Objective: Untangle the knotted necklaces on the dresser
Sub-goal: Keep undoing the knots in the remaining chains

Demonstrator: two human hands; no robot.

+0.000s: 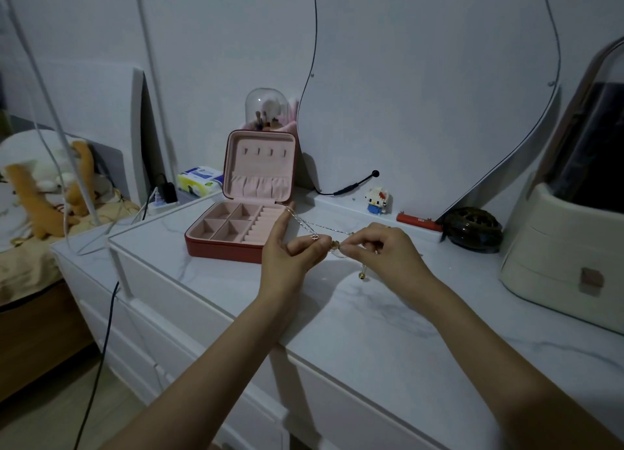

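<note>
Both hands are up over the white marble desk (371, 331), working a tangle of thin necklaces (314, 228). Left hand (287, 247) pinches the chains by a small silver pendant, right hand (381, 247) pinches the knot just beside it. Open red jewelry box (243, 213) with pink lining sits right behind.

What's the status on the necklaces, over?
Left hand and right hand both pinch the tangled necklaces, held above the dresser. Knot not yet undone. Open jewelry box close by, left.
</note>
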